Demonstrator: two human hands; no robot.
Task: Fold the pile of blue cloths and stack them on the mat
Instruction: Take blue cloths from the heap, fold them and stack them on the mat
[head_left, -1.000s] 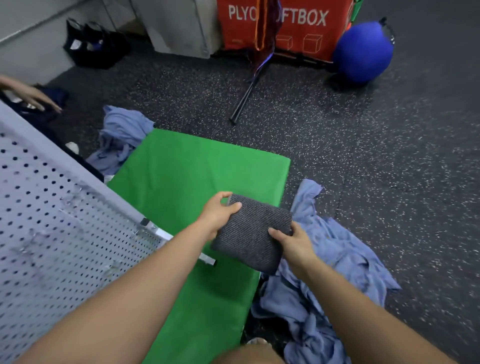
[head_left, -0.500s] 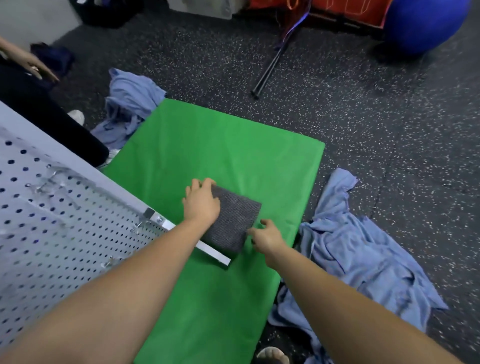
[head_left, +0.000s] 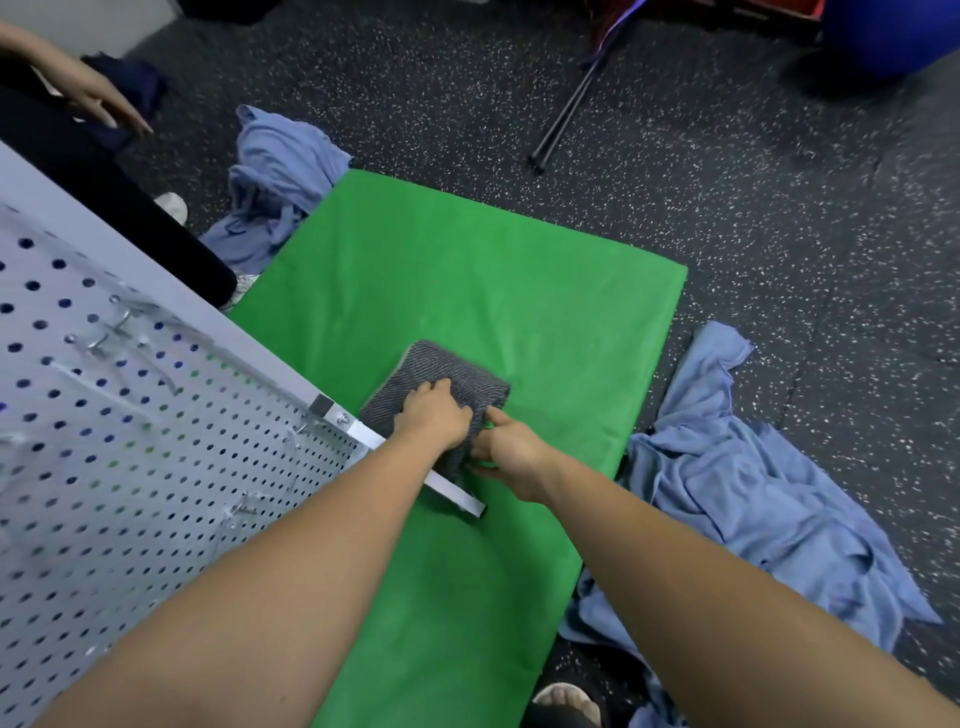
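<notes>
A dark speckled floor (head_left: 779, 208) fills most of the view, and on it a green mat (head_left: 493, 291) is spread, its near left part overlapped by a grey perforated panel (head_left: 130, 415). The main pile of blue cloths (head_left: 753, 509) lies crumpled on the floor, touching the mat's right edge. A smaller blue heap (head_left: 275, 171) is bunched at the mat's far left corner. Both are unfolded and neither is on the mat proper. Near the middle of the mat, just beside the panel's corner, a folded grey cloth (head_left: 441, 366) has been laid down as a thick, compact square. The left hand (head_left: 434, 415) is pressed on top of it, fingers spread loosely over the fabric and gripping nothing. The right hand (head_left: 511, 452) is set at the near right edge, where forefinger and thumb appear to be closed in a narrow pinch on the fold. The step in hand is judged to be the setting down and squaring of this first piece. It would be done well if the top were kept pinned while the pinched edge is drawn straight, so that the layers are lined up and a flat base is left for later cloths. The bundle should be kept away from the panel's corner, where fabric could be caught.
</notes>
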